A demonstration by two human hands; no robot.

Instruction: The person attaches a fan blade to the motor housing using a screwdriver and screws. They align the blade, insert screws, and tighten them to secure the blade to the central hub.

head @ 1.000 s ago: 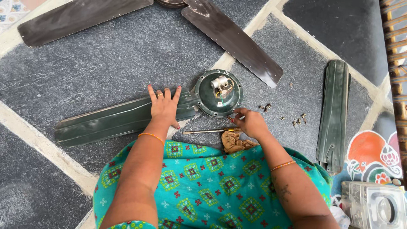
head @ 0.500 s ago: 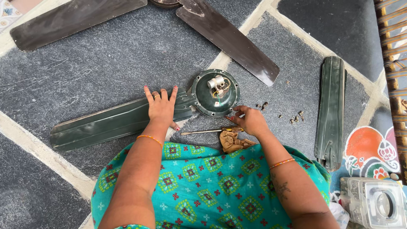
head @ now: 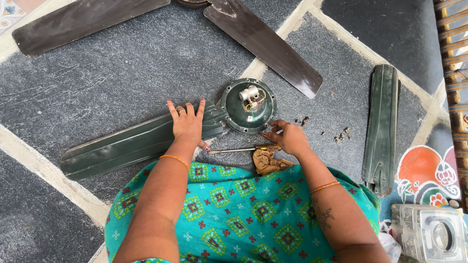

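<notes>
A: Round green fan motor housing (head: 248,105), painted metal, lying open side up on dark rough stone floor (head: 112,83). White cylinder part + thin wires inside, small holes along rim.

B: And the hands?

A: Right hand (head: 288,137) at housing's lower rim, fingertips pinched together on smth tiny. Too small to tell what. Left hand (head: 186,122) pressed flat, fingers spread, gripping nothing, on ribbed green blade (head: 131,143) w/ its end against housing's left edge.

B: Close by?

A: Screwdriver (head: 243,149), metal shaft, yellowish handle, lying on floor just below housing, near right hand. Crumpled brown rag (head: 267,161) just beneath it. Loose screws (head: 341,135) scattered right of housing. Second green blade (head: 381,127) lying apart, further right.

B: Farther out?

A: Two long flat brown blades (head: 265,46) across top, smooth, dusty. Pale mortar lines between stone slabs. Clear plastic box (head: 429,234) bottom right corner, beside painted floor pattern.
</notes>
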